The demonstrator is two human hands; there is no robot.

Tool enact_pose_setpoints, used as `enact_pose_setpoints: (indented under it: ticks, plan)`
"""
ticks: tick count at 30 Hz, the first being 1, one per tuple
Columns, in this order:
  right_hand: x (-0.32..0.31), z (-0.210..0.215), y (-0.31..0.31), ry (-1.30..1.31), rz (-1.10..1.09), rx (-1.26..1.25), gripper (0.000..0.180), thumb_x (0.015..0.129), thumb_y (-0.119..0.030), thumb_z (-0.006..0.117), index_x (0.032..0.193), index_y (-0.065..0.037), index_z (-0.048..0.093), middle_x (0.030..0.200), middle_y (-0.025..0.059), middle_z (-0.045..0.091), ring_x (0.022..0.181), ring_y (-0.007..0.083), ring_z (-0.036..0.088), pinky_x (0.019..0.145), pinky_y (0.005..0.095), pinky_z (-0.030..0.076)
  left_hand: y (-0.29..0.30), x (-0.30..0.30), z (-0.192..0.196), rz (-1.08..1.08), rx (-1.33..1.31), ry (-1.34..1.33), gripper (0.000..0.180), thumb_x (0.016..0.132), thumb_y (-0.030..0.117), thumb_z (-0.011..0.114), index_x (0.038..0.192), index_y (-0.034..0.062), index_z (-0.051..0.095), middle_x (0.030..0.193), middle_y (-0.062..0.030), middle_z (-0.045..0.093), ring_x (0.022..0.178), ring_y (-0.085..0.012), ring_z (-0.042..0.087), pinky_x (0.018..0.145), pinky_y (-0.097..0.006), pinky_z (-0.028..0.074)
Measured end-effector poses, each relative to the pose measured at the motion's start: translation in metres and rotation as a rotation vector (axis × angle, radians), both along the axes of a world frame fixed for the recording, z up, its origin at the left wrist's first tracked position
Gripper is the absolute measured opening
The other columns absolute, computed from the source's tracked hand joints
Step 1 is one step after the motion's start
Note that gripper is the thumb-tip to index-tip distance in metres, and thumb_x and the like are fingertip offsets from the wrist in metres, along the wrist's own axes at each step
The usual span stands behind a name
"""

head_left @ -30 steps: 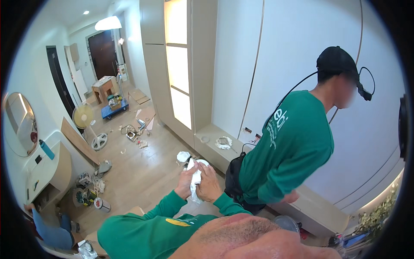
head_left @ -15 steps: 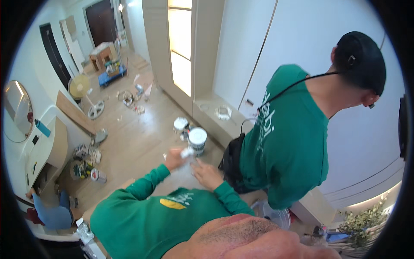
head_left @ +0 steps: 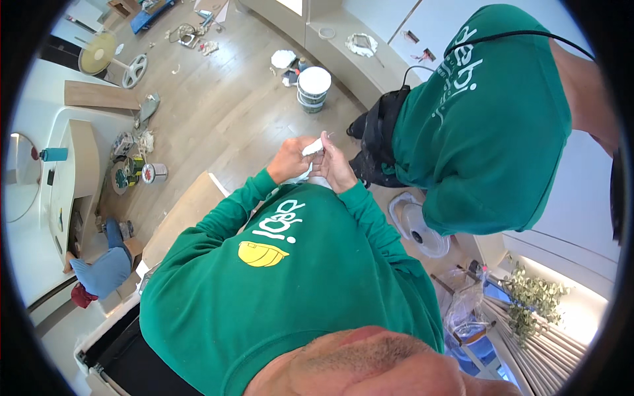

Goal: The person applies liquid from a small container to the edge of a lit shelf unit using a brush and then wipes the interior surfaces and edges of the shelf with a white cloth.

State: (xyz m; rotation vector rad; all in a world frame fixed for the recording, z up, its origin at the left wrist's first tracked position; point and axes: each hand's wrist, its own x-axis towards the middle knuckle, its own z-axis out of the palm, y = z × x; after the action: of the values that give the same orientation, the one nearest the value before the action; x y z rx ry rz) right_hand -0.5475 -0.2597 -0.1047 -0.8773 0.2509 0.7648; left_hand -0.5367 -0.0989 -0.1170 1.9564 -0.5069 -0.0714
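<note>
My two hands meet on a white wad [head_left: 312,148] in front of my chest.
I judge this a two-handed handling step; the next move calls for a light pinch, as the crumpled stuff, paper or cloth, looks limp. My left hand [head_left: 288,160] curls closed round it; my right [head_left: 338,167] touches it, grip unclear. Beyond, a round, smooth-lidded tub [head_left: 313,84] stands on the wood-grained floor [head_left: 228,119].

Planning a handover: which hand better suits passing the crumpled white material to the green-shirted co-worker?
Probably the right hand, touching the crumpled white material and nearer the co-worker than the left hand.
</note>
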Motion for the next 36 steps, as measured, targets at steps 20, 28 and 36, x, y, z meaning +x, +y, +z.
enact_pose_setpoints:
  ticks: [20,28,36]
  plan:
    - [-0.016,0.045,0.009,-1.19,-0.116,-1.086,0.058,0.089,-0.028,0.064,0.139,-0.006,0.044,0.134,0.0217,0.053,0.119,0.0368,0.054,0.097,0.0419,0.043,0.031,0.057,-0.005,0.179,-0.883,1.188,0.074,0.093,0.069,0.037,0.107,0.0013,0.064,0.09,-0.0119,0.068,0.078,-0.0225,0.066,0.075,-0.035,0.055]
    - [0.018,-0.012,0.004,-1.229,-0.233,-1.325,0.033,0.094,-0.033,0.054,0.114,-0.009,0.061,0.113,0.0129,0.062,0.104,0.0344,0.057,0.087,0.0455,0.045,-0.024,0.027,0.018,-0.02,-1.182,1.122,0.071,0.094,0.068,0.037,0.122,0.0059,0.054,0.118,-0.0089,0.061,0.109,-0.0241,0.059,0.099,-0.041,0.046]
    - [0.024,-0.148,-0.05,-0.591,-0.326,-0.649,0.037,0.094,-0.032,0.057,0.119,-0.005,0.058,0.108,0.0095,0.065,0.091,0.0259,0.065,0.07,0.0413,0.053,0.0,0.006,0.027,-0.42,-0.762,1.0,0.081,0.094,0.059,0.046,0.146,-0.0028,0.033,0.137,-0.0178,0.052,0.124,-0.03,0.051,0.108,-0.042,0.034]
